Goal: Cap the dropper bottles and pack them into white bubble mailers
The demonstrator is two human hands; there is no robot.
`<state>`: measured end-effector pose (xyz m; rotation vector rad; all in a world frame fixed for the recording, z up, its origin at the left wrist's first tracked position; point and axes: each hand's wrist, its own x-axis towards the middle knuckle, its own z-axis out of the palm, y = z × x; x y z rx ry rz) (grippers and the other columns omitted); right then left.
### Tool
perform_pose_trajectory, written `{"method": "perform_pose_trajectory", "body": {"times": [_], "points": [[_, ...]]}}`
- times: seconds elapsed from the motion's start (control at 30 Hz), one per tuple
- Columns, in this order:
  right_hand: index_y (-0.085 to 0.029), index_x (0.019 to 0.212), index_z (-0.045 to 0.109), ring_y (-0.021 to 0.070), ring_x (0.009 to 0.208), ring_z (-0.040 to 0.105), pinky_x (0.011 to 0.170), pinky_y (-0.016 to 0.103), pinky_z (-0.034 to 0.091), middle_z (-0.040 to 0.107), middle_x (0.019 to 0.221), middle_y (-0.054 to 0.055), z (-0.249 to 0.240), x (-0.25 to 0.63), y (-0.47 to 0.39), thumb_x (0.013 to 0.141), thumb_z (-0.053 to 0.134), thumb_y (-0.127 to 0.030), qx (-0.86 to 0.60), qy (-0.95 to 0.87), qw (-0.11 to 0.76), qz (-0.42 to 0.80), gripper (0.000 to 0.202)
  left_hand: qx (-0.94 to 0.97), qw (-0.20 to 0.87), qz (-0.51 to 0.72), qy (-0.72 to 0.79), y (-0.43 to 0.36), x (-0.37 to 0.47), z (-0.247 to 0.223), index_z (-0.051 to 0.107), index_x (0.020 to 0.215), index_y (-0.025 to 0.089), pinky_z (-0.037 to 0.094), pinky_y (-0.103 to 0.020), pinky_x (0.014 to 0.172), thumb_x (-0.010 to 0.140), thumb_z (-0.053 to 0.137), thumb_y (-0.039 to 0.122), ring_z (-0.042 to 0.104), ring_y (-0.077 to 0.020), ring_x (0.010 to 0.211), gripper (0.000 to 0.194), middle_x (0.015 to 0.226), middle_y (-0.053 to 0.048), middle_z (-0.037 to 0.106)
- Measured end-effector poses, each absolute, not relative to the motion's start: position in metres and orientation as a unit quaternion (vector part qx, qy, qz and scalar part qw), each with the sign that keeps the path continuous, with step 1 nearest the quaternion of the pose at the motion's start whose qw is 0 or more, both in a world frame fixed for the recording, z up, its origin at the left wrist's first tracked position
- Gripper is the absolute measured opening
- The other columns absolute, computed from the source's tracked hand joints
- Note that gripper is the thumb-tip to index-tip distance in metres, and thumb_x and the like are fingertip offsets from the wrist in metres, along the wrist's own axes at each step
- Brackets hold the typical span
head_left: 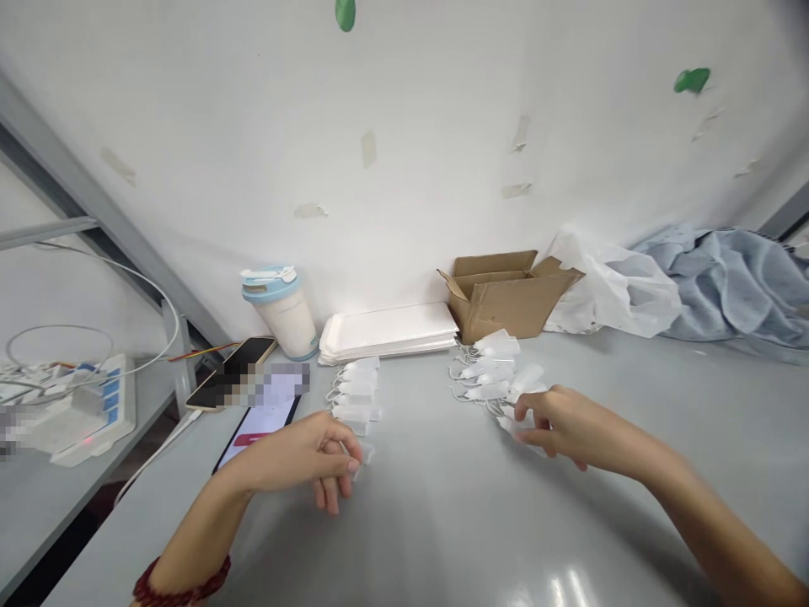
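Observation:
Small white translucent pieces with thin grey strings (357, 389) lie in a column left of the middle of the grey table (436, 514). My left hand (322, 459) is at the near end of that column, its fingers curled and closed around a small translucent piece that is mostly hidden. A looser group of similar white pieces (490, 371) lies on the right. My right hand (553, 426) reaches down at the near edge of this group, thumb and fingers apart around a white piece (511, 426) that still lies among the others.
At the back stand a white cup with a blue lid (284, 316), a stack of flat white boxes (392, 330) and an open cardboard box (511, 299). Two phones (233, 371) lie left, near a power strip (104, 413). A plastic bag (616, 287) and blue cloth (733, 282) are back right.

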<state>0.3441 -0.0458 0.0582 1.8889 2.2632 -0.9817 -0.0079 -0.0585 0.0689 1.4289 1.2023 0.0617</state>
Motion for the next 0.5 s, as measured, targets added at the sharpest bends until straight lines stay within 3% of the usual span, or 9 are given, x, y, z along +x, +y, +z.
{"method": "perform_pose_trajectory", "body": {"times": [0.1, 0.2, 0.33, 0.5], "points": [[-0.020, 0.090, 0.062, 0.0187, 0.058, 0.059, 0.052, 0.027, 0.041, 0.063, 0.074, 0.005, 0.054, 0.340, -0.047, 0.081, 0.050, -0.036, 0.591, 0.757, 0.007, -0.278, 0.022, 0.615, 0.597, 0.036, 0.513, -0.058, -0.003, 0.072, 0.062, 0.084, 0.013, 0.052, -0.025, 0.054, 0.082, 0.055, 0.037, 0.070, -0.0196, 0.062, 0.025, 0.076, -0.007, 0.071], [-0.021, 0.087, 0.065, 0.0237, 0.073, 0.059, 0.059, 0.029, 0.040, 0.063, 0.076, 0.006, 0.052, 0.335, -0.048, 0.077, 0.055, -0.035, 0.578, 0.779, -0.002, -0.242, 0.020, 0.616, 0.595, 0.049, 0.513, -0.057, 0.000, 0.075, 0.062, 0.083, 0.014, 0.052, -0.025, 0.057, 0.085, 0.051, 0.041, 0.071, -0.0196, 0.065, 0.030, 0.081, -0.008, 0.072], [-0.020, 0.089, 0.066, 0.0246, 0.073, 0.057, 0.057, 0.029, 0.038, 0.062, 0.075, 0.006, 0.049, 0.335, -0.049, 0.073, 0.061, -0.039, 0.575, 0.782, 0.023, -0.239, 0.025, 0.616, 0.594, 0.080, 0.511, -0.056, -0.001, 0.078, 0.062, 0.082, 0.014, 0.052, -0.026, 0.059, 0.086, 0.051, 0.041, 0.070, -0.0195, 0.065, 0.029, 0.079, -0.007, 0.072], [-0.020, 0.085, 0.066, 0.0200, 0.065, 0.053, 0.054, 0.026, 0.034, 0.057, 0.065, 0.003, 0.045, 0.337, -0.048, 0.072, 0.057, -0.026, 0.555, 0.802, 0.015, -0.221, 0.017, 0.601, 0.591, 0.160, 0.514, -0.057, 0.001, 0.082, 0.060, 0.081, 0.015, 0.050, -0.025, 0.054, 0.085, 0.050, 0.037, 0.068, -0.0172, 0.057, 0.025, 0.068, -0.004, 0.070]]}}
